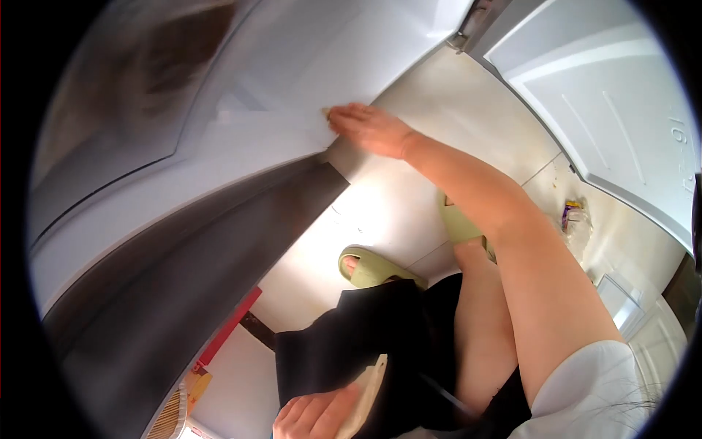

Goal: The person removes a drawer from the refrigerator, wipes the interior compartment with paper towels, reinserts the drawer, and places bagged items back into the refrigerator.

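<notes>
My right hand (371,130) reaches to the lower edge of a glossy white inner panel (263,117), fingers bent together against it. A bit of something pale yellow (326,113) shows at its fingertips; its kind is too small to tell. Low in the view, in front of the black clothing on my lap, my left hand (314,417) is closed round a flat, cream-coloured piece (365,399) with a straight edge. What that piece is I cannot make out. Below the white panel runs a dark grey base strip (197,241).
An open white door (592,95) with a grey seal stands at the upper right. On the pale tiled floor (314,271) are green slippers (376,269) on my feet and a crumpled clear wrapper (578,227). A red edge (230,325) shows at lower left.
</notes>
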A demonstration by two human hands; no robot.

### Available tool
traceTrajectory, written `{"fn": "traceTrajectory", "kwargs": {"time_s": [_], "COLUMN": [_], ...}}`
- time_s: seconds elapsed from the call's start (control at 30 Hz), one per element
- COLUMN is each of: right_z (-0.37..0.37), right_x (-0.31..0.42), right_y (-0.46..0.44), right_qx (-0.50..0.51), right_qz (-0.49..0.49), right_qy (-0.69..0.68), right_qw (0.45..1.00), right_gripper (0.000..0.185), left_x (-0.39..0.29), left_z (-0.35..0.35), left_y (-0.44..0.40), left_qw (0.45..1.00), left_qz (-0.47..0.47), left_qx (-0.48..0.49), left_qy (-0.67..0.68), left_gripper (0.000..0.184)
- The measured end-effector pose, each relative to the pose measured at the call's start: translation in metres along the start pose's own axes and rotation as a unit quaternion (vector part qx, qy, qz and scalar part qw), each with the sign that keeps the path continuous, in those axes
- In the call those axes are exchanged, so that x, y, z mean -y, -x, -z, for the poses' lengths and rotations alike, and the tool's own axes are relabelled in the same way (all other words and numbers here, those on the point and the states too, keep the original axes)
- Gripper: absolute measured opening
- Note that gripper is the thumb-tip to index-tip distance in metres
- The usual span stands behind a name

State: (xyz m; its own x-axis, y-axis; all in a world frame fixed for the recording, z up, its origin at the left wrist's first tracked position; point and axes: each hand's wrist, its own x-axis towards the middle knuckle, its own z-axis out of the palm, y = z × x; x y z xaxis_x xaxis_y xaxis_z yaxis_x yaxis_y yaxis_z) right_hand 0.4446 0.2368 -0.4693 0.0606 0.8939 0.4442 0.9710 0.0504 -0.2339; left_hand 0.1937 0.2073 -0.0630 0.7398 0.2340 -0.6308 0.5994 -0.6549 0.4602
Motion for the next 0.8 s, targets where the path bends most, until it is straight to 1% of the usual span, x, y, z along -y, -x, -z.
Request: {"fn": "traceTrajectory", "kwargs": {"time_s": [0.07,0.13,0.2,0.27,0.3,0.33,0.37,0.4,0.47,0.5,0.53,0.6,0.63,0.67,0.73,0.77,0.8], "right_z": [0.012,0.031,0.051,0.089,0.106,0.124,0.137,0.152,0.196,0.217,0.234,0.264,0.281,0.294,0.340,0.354,0.366], "right_x": [-0.030,-0.069,-0.113,-0.139,-0.136,-0.126,-0.107,-0.081,-0.029,-0.008,0.007,0.034,0.047,0.055,0.086,0.091,0.097], "right_y": [0.018,0.034,0.054,0.084,0.103,0.121,0.140,0.160,0.186,0.202,0.216,0.240,0.251,0.255,0.270,0.280,0.292], "right_qx": [-0.048,-0.074,-0.051,0.080,0.130,0.179,0.188,0.196,0.173,0.151,0.127,0.122,0.117,0.119,0.094,0.079,0.085], "right_qz": [0.008,-0.036,-0.108,-0.177,-0.159,-0.140,-0.130,-0.123,-0.174,-0.217,-0.259,-0.350,-0.395,-0.411,-0.436,-0.442,-0.449], "right_qy": [0.103,0.130,0.141,0.170,0.165,0.159,0.125,0.090,0.043,0.027,0.012,0.041,0.055,0.085,0.153,0.148,0.124], "right_qw": [0.993,0.988,0.983,0.966,0.965,0.961,0.965,0.969,0.969,0.964,0.957,0.928,0.909,0.900,0.882,0.881,0.881], "right_gripper": [0.033,0.028,0.029,0.027,0.028,0.029,0.029,0.029,0.025,0.024,0.024,0.024,0.023,0.023,0.023,0.021,0.020], "left_x": [0.003,0.000,0.004,0.006,0.011,0.016,0.018,0.023,0.011,0.002,0.013,0.025,0.021,0.028,0.030,0.030,0.031], "left_z": [-0.007,-0.007,-0.010,-0.011,-0.011,-0.011,-0.011,-0.015,-0.011,-0.011,-0.021,-0.014,-0.019,-0.019,-0.029,-0.030,-0.031], "left_y": [0.007,0.005,0.008,0.011,0.012,0.011,0.010,0.005,0.005,0.001,0.007,0.003,0.000,-0.006,0.011,0.010,0.010], "left_qw": [1.000,1.000,1.000,1.000,1.000,0.999,0.999,0.997,0.993,0.989,0.990,0.994,0.991,0.991,0.985,0.984,0.982], "left_qz": [-0.001,-0.003,-0.008,0.006,-0.003,-0.011,0.009,-0.028,0.081,0.105,0.002,0.096,0.097,0.095,0.114,0.128,0.142], "left_qx": [0.002,0.006,-0.006,-0.011,-0.020,-0.031,-0.028,-0.072,-0.042,-0.050,-0.114,-0.044,-0.091,-0.094,-0.120,-0.123,-0.126], "left_qy": [-0.011,-0.008,-0.016,-0.013,-0.005,0.004,0.031,0.008,0.070,0.089,-0.077,0.032,0.015,0.003,0.040,0.033,0.025], "left_gripper": [0.037,0.039,0.038,0.037,0.037,0.038,0.040,0.041,0.042,0.039,0.035,0.046,0.034,0.031,0.031,0.032,0.035]}}
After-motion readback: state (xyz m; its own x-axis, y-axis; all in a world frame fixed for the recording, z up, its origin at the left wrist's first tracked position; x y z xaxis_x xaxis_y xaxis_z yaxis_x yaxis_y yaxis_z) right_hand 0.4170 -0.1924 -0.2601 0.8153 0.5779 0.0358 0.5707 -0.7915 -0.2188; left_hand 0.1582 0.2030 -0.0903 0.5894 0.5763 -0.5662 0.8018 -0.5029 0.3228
